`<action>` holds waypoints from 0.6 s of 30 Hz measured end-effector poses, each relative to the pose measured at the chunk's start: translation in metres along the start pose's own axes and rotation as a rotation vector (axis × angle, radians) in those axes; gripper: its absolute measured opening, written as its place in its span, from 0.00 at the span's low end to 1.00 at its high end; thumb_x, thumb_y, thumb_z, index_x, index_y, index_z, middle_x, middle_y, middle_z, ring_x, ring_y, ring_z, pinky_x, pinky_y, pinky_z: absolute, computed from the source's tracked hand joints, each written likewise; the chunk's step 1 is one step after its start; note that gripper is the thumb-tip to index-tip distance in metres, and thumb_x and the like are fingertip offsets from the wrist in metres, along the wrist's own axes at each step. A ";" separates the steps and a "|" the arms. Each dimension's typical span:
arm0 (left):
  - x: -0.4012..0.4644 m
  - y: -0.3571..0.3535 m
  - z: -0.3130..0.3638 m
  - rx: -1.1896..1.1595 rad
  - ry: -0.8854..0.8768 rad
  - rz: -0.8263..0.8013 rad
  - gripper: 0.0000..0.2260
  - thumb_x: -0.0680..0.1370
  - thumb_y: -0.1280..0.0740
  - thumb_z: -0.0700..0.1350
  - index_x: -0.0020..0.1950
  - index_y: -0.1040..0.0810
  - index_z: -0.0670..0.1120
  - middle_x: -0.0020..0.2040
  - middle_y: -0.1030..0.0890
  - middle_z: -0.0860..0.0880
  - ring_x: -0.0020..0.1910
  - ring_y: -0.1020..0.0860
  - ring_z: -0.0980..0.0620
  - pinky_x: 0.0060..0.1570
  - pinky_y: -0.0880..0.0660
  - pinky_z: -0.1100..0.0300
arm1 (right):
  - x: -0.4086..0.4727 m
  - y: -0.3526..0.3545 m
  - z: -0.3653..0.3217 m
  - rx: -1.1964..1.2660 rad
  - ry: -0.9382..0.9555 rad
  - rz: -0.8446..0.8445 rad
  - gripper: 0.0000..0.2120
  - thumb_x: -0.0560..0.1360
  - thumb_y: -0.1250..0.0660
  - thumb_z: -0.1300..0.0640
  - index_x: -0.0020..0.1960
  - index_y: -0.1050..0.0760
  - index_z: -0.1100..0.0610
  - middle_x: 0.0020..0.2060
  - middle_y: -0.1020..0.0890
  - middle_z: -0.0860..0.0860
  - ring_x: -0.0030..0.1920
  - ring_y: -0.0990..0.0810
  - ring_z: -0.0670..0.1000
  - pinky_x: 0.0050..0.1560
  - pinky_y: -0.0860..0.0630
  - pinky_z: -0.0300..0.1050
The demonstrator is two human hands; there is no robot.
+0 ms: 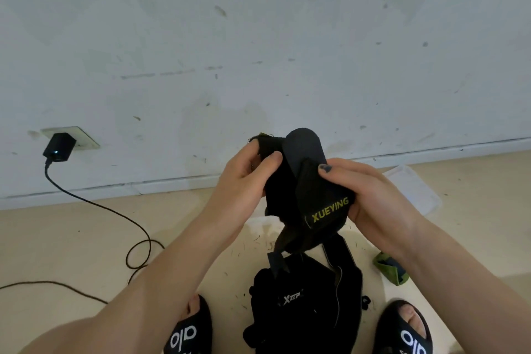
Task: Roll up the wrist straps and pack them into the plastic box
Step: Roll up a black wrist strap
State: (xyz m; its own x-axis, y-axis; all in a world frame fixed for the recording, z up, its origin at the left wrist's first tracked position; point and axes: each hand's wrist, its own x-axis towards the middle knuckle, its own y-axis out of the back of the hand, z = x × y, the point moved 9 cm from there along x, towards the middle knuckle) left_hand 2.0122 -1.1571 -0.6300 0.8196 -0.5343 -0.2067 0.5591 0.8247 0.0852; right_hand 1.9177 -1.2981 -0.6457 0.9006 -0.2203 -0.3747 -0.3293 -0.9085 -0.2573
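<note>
Both my hands hold a black wrist strap (311, 201) with yellow "XUEYING" lettering up in front of the wall. My left hand (244, 175) grips its left side, thumb pressed on the fabric. My right hand (370, 195) grips the right side, the thumb on the folded part. A rounded black tab stands up at the top, and a loose tail hangs down below. The clear plastic box (413, 190) sits on the floor behind my right hand, mostly hidden by it.
A black bag (304, 304) with more straps lies on the floor between my two feet in black slides (186, 330). A green rolled item (392, 267) lies at the right. A black charger (59, 148) sits in a wall socket, its cable (115, 215) trailing over the floor at the left.
</note>
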 end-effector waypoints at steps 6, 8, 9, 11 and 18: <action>0.006 0.014 0.008 0.041 -0.082 0.117 0.08 0.84 0.36 0.40 0.60 0.23 0.50 0.47 0.15 0.49 0.51 0.15 0.51 0.58 0.19 0.44 | -0.002 0.013 -0.007 -0.003 0.071 0.132 0.11 0.81 0.34 0.57 0.47 0.17 0.61 0.38 0.18 0.53 0.39 0.19 0.49 0.39 0.24 0.39; 0.006 0.018 0.008 0.050 -0.092 0.160 0.08 0.84 0.35 0.40 0.59 0.28 0.51 0.46 0.15 0.47 0.48 0.15 0.50 0.55 0.17 0.47 | -0.003 0.013 -0.007 0.000 0.079 0.136 0.11 0.81 0.35 0.55 0.45 0.19 0.60 0.37 0.19 0.53 0.38 0.19 0.49 0.36 0.24 0.37; 0.005 0.020 0.010 0.069 -0.103 0.191 0.08 0.84 0.35 0.41 0.58 0.31 0.52 0.46 0.16 0.46 0.45 0.15 0.50 0.51 0.17 0.52 | -0.003 0.010 -0.004 -0.001 0.072 0.122 0.12 0.81 0.34 0.55 0.45 0.19 0.61 0.38 0.20 0.54 0.38 0.20 0.49 0.36 0.24 0.37; 0.001 0.022 0.015 0.108 -0.154 0.236 0.13 0.83 0.35 0.39 0.54 0.37 0.54 0.46 0.20 0.45 0.35 0.21 0.50 0.38 0.22 0.59 | -0.003 0.004 0.003 -0.010 0.049 0.094 0.14 0.81 0.34 0.54 0.47 0.21 0.66 0.39 0.20 0.57 0.39 0.19 0.50 0.37 0.22 0.38; 0.003 0.011 0.024 0.235 -0.249 0.218 0.13 0.83 0.38 0.37 0.53 0.18 0.52 0.46 0.17 0.55 0.44 0.19 0.51 0.50 0.21 0.45 | 0.002 -0.012 0.015 -0.084 0.004 0.071 0.13 0.82 0.34 0.54 0.52 0.16 0.62 0.52 0.17 0.67 0.51 0.15 0.61 0.55 0.23 0.54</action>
State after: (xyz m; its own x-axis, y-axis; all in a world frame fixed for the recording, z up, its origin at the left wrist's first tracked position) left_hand 2.0239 -1.1537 -0.6065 0.9112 -0.4040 0.0805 0.3587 0.8742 0.3272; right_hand 1.9193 -1.2820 -0.6564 0.8772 -0.2863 -0.3855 -0.3674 -0.9171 -0.1548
